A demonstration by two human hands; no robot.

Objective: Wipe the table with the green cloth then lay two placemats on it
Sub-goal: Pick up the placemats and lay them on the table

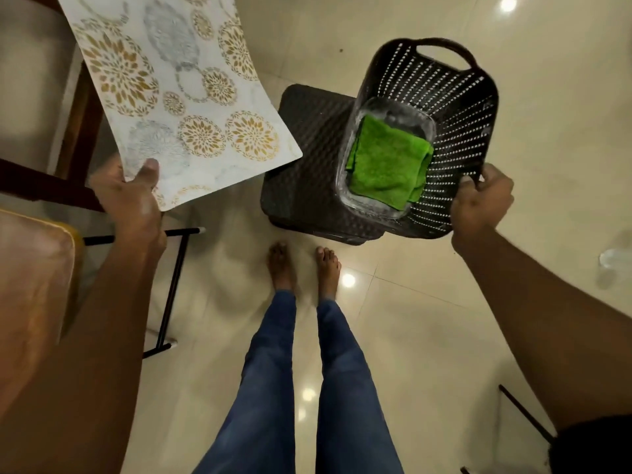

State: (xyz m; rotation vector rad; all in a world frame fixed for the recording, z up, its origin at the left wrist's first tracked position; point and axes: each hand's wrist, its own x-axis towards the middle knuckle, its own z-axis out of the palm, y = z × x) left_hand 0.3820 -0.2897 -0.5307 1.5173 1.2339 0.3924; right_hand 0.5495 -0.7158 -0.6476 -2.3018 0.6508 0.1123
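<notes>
My left hand (131, 196) grips the near edge of a white placemat (171, 90) printed with gold and grey floral rounds, held up over the floor at the left. Whether it is a single mat or two stacked I cannot tell. My right hand (482, 200) grips the near handle of a dark perforated plastic basket (455, 107), tilted above a dark stool. Inside the basket sits a clear glass dish (345, 172), and the folded green cloth (386, 165) lies in that dish. The table's wooden edge (82, 107) shows at the far left.
A dark woven plastic stool (307, 162) stands under the basket. A cushioned chair (30, 285) with black metal legs is at the lower left. My bare feet and jeans are on the glossy cream tiled floor (410, 319). Another black leg shows at the lower right.
</notes>
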